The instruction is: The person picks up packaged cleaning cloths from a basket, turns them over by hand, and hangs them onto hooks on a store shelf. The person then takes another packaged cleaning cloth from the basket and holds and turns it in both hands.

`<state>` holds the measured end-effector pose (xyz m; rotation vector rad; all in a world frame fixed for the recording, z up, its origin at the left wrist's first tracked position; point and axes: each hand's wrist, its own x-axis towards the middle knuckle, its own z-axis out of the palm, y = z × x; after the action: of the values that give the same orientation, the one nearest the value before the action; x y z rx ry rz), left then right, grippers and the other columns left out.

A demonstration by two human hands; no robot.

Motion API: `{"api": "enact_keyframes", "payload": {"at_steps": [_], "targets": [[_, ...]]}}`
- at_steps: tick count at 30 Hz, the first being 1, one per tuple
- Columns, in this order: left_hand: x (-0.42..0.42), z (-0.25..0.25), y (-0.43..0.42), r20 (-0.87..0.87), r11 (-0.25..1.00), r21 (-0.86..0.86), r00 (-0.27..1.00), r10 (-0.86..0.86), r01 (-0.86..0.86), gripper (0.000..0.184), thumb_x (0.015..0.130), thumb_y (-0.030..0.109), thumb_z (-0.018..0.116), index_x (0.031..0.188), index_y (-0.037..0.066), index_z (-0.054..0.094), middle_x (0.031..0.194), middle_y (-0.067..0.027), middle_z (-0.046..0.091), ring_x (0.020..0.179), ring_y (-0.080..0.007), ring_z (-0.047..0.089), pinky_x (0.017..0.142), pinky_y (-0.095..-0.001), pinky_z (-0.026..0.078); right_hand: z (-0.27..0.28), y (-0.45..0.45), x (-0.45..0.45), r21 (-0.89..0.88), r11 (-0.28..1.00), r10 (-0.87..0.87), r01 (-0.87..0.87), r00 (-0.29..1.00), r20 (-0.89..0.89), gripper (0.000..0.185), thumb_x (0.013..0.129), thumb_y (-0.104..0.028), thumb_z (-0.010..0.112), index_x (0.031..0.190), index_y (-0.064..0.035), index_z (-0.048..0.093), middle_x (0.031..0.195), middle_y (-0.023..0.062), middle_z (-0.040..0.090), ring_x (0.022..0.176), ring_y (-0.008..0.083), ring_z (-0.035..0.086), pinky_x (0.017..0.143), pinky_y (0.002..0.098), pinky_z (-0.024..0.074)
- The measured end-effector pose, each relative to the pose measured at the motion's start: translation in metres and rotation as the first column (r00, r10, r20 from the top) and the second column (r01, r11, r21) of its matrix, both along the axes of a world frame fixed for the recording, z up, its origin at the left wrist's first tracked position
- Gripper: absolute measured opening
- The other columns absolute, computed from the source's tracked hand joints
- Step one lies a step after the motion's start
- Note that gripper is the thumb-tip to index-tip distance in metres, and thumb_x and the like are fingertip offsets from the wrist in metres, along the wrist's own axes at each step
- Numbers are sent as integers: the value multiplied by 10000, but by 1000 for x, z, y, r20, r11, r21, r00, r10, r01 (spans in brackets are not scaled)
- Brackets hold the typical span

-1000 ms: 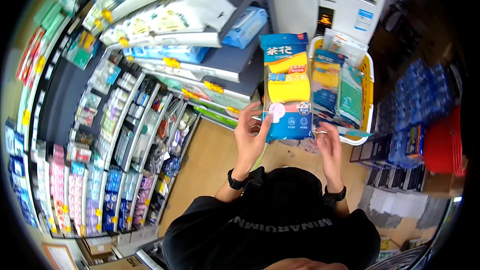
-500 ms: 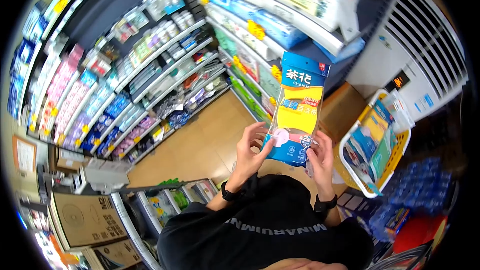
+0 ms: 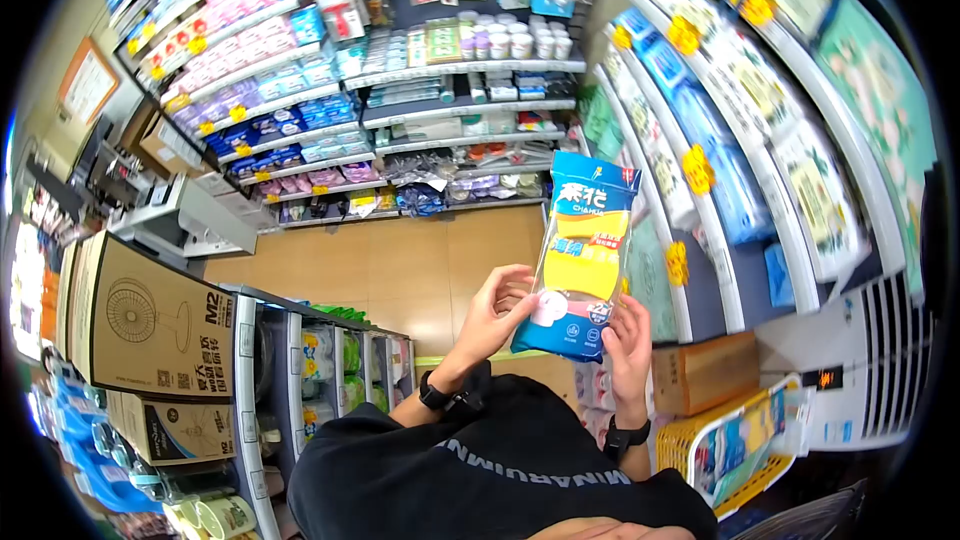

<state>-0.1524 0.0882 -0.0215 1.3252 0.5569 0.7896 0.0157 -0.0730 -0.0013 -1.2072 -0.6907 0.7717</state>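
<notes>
A blue and yellow sponge cloth package (image 3: pixel 583 265) is held upright in front of the chest, its printed front facing the camera. My left hand (image 3: pixel 494 312) grips its lower left edge, with the thumb on the front. On the lower right edge is my right hand (image 3: pixel 628 347), fingers closed against the plastic. Both wrists carry black bands. To the lower right, a yellow and white basket (image 3: pixel 680 440) holds similar packages (image 3: pixel 735 445).
Stocked shelves (image 3: pixel 470 70) stand ahead, and more shelves (image 3: pixel 740 170) run along the right. Fan boxes (image 3: pixel 160 320) sit at the left on a low shelf unit. A cardboard box (image 3: pixel 705 375) and a white air conditioner (image 3: pixel 860 370) are at the lower right.
The view has swung left, so the basket and air conditioner have shifted to the lower right. Both hands still hold the package. My right hand has closed on its edge since the earliest frame.
</notes>
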Motion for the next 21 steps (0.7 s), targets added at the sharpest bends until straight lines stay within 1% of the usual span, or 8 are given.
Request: {"api": "enact_keyframes", "payload": {"at_steps": [1,2,3,5,9,14,17,21], "targets": [[-4,0,10,8,1000,-23,1000,0,0,440,952,94,682,1341,18,492,1208,-85,610,1009,-122,617,884,-253,517,0,11,-1,-4,1000,18,-18,1000,-5,592,930,-57,614,1455,-1,346,1324,155,519,1202,200,536,1028,302,414],[-7,-2,20,16,1000,-25,1000,16,-16,419,963,100,668,1337,11,503,1172,-78,614,1008,-111,615,882,-250,519,-6,23,-2,9,1000,25,-25,1000,-3,587,925,-15,623,1443,6,348,1343,181,500,1156,199,539,992,319,454],[-10,-4,31,24,999,-23,999,32,-31,419,963,100,668,1337,11,503,1172,-78,614,1008,-111,615,882,-250,519,-6,34,-4,11,999,41,-41,999,5,587,925,-15,623,1443,6,348,1343,181,500,1156,199,539,992,319,454],[-16,-7,52,83,996,-60,994,76,-71,386,970,139,673,1304,0,537,1098,-52,619,914,-86,627,798,-225,517,-5,57,-11,5,997,78,-78,997,17,594,922,-25,627,1447,7,351,1348,191,496,1169,208,537,1004,327,447],[-32,-5,92,151,991,-102,983,102,-87,358,981,130,656,1293,-11,551,1033,-34,621,874,-71,624,780,-214,524,1,99,-31,35,994,104,-107,991,82,585,923,-43,605,1448,19,357,1345,170,522,1198,211,547,1022,316,425],[-55,-3,127,137,991,-98,985,108,-95,342,987,111,638,1295,-15,556,1008,-20,628,860,-64,623,779,-214,532,3,141,-49,50,994,92,-94,995,33,585,925,-39,606,1453,19,360,1293,181,572,1192,204,549,1035,321,422],[-59,-8,144,127,986,-120,983,132,-117,327,995,114,622,1291,-14,566,992,-19,641,852,-64,623,776,-217,532,0,154,-49,21,993,118,-120,990,75,588,928,5,600,1459,17,346,1320,190,565,1204,213,549,1047,335,427],[-57,-15,156,75,984,-103,986,151,-143,325,1014,152,594,1302,2,592,976,-6,667,822,-48,603,707,-199,493,-1,163,-49,23,993,119,-119,993,22,579,928,16,600,1455,12,361,1311,180,572,1209,205,545,1051,341,427]]}}
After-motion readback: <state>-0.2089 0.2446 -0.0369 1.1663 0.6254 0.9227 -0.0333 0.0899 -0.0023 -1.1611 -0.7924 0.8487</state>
